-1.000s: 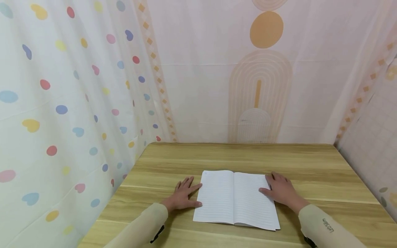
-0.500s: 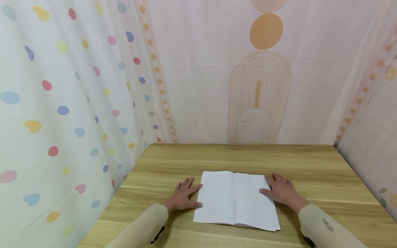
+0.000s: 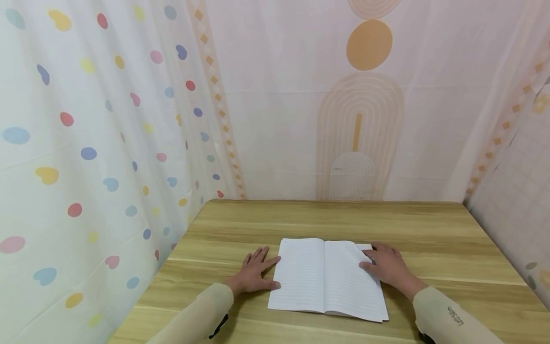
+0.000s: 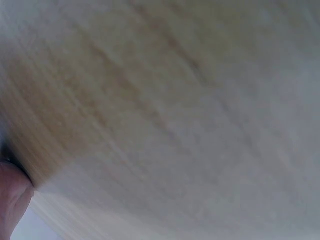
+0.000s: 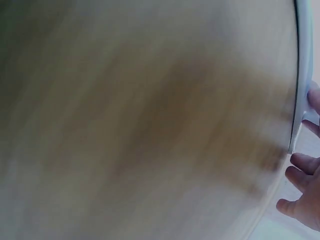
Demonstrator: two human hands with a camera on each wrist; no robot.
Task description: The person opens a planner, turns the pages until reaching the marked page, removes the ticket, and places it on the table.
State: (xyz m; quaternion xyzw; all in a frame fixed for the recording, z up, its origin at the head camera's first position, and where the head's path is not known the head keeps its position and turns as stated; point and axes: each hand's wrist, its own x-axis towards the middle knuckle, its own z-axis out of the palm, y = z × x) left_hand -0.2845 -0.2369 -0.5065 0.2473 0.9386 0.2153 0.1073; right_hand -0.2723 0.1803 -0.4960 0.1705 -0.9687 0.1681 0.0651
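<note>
An open notebook (image 3: 301, 277) with white lined pages lies on the wooden table. My left hand (image 3: 253, 274) rests with spread fingers at its left edge, thumb and index fingertips on the page margin. At the opposite edge, my right hand (image 3: 388, 265) has the upper outer corner of the right page (image 3: 348, 282) between thumb and index finger. That corner is bent up, and a strip of the sheet below shows behind it. The right wrist view catches the right hand's fingers (image 5: 300, 175) at the notebook's edge. In the left wrist view only a fingertip (image 4: 12, 200) appears.
The wooden table (image 3: 335, 217) extends behind and to both sides of the notebook. A dotted curtain (image 3: 107, 143) hangs at the left, and a pale patterned curtain (image 3: 279, 119) hangs behind the table. Both wrist views are mostly blurred tabletop.
My right index finger has drawn inward and down, and the right page's top corner has lifted and curled away from the sheet below. The left hand stays put.
</note>
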